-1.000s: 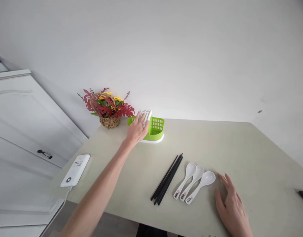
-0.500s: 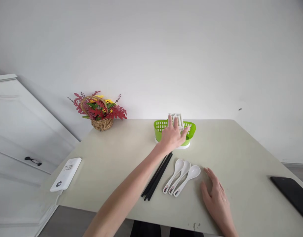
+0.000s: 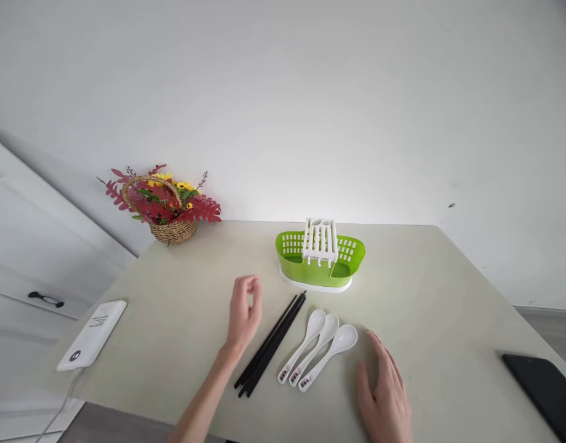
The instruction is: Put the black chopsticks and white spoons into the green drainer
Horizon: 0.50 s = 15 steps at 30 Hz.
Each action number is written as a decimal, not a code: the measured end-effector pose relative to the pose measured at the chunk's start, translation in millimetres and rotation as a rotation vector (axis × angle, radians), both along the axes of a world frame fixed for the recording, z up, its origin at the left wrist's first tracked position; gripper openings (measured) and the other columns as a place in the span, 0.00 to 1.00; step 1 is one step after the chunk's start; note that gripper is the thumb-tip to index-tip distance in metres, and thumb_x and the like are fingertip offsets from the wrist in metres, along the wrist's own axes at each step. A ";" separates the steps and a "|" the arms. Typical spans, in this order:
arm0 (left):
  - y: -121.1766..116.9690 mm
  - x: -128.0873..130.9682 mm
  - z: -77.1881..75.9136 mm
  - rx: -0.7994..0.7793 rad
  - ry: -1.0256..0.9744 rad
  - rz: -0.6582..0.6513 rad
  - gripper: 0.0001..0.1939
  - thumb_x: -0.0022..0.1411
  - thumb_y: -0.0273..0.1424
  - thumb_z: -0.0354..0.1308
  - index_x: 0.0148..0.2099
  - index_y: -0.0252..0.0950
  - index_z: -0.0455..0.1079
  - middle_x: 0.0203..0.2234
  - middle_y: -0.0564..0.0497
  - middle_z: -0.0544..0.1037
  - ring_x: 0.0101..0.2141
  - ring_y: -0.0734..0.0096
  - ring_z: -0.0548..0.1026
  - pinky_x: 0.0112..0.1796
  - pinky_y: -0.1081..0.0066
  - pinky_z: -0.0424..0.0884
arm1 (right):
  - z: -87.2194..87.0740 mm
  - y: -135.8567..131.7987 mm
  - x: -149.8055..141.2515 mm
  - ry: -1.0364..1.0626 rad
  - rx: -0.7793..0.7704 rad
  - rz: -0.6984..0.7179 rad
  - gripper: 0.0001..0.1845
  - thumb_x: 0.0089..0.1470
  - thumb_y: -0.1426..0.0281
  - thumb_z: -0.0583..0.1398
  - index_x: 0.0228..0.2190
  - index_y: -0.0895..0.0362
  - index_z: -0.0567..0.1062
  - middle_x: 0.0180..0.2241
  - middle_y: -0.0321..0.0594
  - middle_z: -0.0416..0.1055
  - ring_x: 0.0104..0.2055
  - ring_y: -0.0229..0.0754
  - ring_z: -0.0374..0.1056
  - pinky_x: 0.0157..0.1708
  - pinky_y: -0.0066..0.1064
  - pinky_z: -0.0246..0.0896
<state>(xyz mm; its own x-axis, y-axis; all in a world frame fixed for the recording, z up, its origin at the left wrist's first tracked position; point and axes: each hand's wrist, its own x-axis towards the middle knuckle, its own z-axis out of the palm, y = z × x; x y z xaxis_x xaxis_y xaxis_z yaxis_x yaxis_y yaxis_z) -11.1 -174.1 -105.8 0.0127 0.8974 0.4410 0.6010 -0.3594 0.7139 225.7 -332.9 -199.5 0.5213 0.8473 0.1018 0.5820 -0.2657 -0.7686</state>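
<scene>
My left hand (image 3: 245,312) is just left of the black chopsticks (image 3: 271,344), its fingers curled in toward the thumb and nothing visible in them. My right hand (image 3: 383,387) rests open on the table, thumb apart from the fingers, to the right of three white spoons. The nearest of these spoons (image 3: 331,357) lies with its bowl toward the fingertips; the middle spoon (image 3: 316,347) and the left spoon (image 3: 303,344) lie alongside. Behind them stands a green basket (image 3: 317,272) on a white base, with a white slotted rack (image 3: 320,240) across its middle.
A wicker basket of artificial flowers (image 3: 173,231) stands at the back left against the wall. A white power bank (image 3: 93,335) with a cable lies at the left edge of the table (image 3: 416,277). At the right edge is a black phone (image 3: 541,387). A white cabinet (image 3: 19,252) stands on the left.
My left hand has drawn back from the rack and green basket to beside the chopsticks, and its fingers have curled. My right hand stays by the spoons. The view has shifted slightly.
</scene>
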 end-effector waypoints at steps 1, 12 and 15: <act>-10.7 -15.9 -10.2 -0.109 0.011 0.001 0.16 0.75 0.45 0.49 0.51 0.40 0.69 0.40 0.45 0.79 0.39 0.62 0.79 0.43 0.63 0.78 | 0.9 0.4 -0.6 -0.003 0.018 0.000 0.31 0.68 0.55 0.49 0.68 0.49 0.60 0.69 0.42 0.62 0.70 0.58 0.56 0.65 0.56 0.56; -98.2 -57.9 -31.5 -0.277 0.279 -0.014 0.14 0.65 0.45 0.62 0.47 0.45 0.73 0.32 0.50 0.79 0.36 0.58 0.78 0.40 0.61 0.78 | -6.2 2.9 1.3 -0.013 0.038 0.040 0.32 0.68 0.55 0.48 0.70 0.48 0.58 0.68 0.45 0.62 0.69 0.62 0.58 0.64 0.64 0.56; -95.6 -53.7 -34.5 -0.234 0.335 -0.003 0.16 0.63 0.45 0.64 0.49 0.45 0.72 0.32 0.51 0.78 0.34 0.58 0.77 0.39 0.61 0.77 | -8.6 3.0 2.6 0.003 0.036 0.029 0.33 0.68 0.54 0.49 0.70 0.48 0.58 0.68 0.45 0.63 0.69 0.63 0.58 0.64 0.65 0.56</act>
